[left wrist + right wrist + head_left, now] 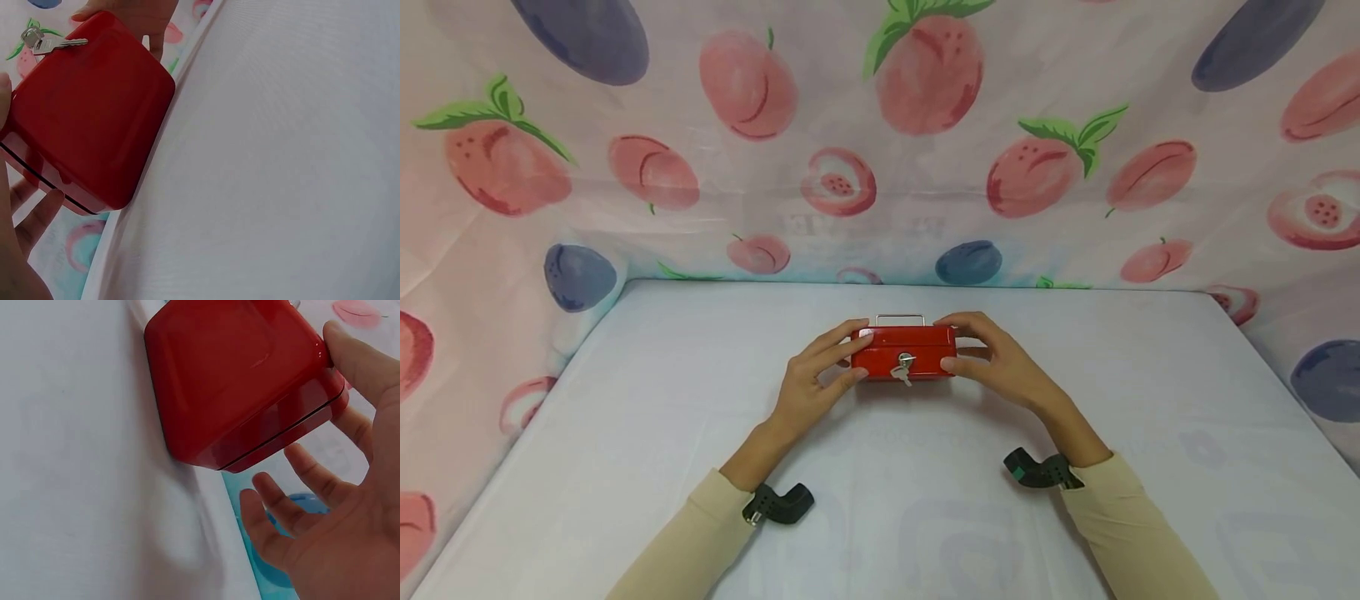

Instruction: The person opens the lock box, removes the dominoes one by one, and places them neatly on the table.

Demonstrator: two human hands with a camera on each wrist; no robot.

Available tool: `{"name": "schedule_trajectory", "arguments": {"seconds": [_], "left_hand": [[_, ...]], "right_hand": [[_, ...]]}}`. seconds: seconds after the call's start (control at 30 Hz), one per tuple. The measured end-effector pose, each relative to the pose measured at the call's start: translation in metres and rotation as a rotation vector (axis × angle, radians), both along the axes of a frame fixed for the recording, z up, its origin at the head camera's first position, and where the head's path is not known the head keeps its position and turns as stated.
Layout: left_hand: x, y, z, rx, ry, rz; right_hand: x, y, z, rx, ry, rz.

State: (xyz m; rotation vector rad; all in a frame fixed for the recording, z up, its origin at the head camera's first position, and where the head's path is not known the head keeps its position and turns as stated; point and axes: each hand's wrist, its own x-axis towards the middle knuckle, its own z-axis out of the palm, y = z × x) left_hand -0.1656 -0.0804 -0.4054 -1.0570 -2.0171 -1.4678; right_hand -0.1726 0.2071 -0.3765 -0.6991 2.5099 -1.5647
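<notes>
A small red metal cash box is held between both hands, its front facing me. Its underside shows in both wrist views, and a shadow falls on the table below it. A wire handle stands up on its lid. From the front lock hang silver keys, also seen in the left wrist view. My left hand grips the box's left end, thumb at the lower front. With thumb in front and fingers behind, my right hand holds the right end. The lid is down, with a thin dark seam round it.
A white cloth covers the table. Behind it and along the sides hangs a pink curtain printed with fruit. Each wrist wears a black camera mount: one on the left, one on the right.
</notes>
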Motion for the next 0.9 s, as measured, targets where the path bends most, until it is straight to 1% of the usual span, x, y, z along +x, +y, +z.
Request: {"name": "schedule_trajectory", "arguments": {"seconds": [0.07,0.17,0.23,0.33,0.43,0.53,0.63,0.7,0.83,0.9], "left_hand": [[-0.003,0.0,-0.006,0.0,0.006,0.014],[-0.005,-0.001,-0.009,-0.012,-0.01,0.044],[-0.004,-0.001,-0.009,-0.021,-0.036,0.069],[-0.004,-0.002,-0.011,-0.05,-0.083,0.126],[-0.004,-0.002,-0.014,-0.105,-0.123,0.193],[-0.002,-0.002,-0.015,-0.165,-0.172,0.23],[0.0,-0.001,-0.014,-0.189,-0.213,0.216],[0.001,-0.001,-0.013,-0.179,-0.227,0.194],[0.002,-0.001,-0.013,-0.128,-0.259,0.143],[0.005,0.0,-0.01,-0.092,-0.281,0.118]], "right_hand": [[0.0,0.001,-0.002,0.003,-0.03,-0.008],[0.001,0.001,-0.003,0.0,-0.067,-0.022],[0.001,0.0,-0.004,0.0,-0.082,-0.028],[0.003,0.0,-0.004,-0.015,-0.096,-0.03],[0.004,-0.001,-0.003,-0.018,-0.091,-0.033],[0.005,-0.001,-0.002,-0.014,-0.087,-0.037],[0.007,-0.001,-0.001,-0.012,-0.09,-0.04],[0.008,0.0,-0.001,-0.015,-0.095,-0.044],[0.008,0.0,-0.003,-0.037,-0.093,-0.043],[0.009,-0.001,-0.004,-0.053,-0.093,-0.041]]}}
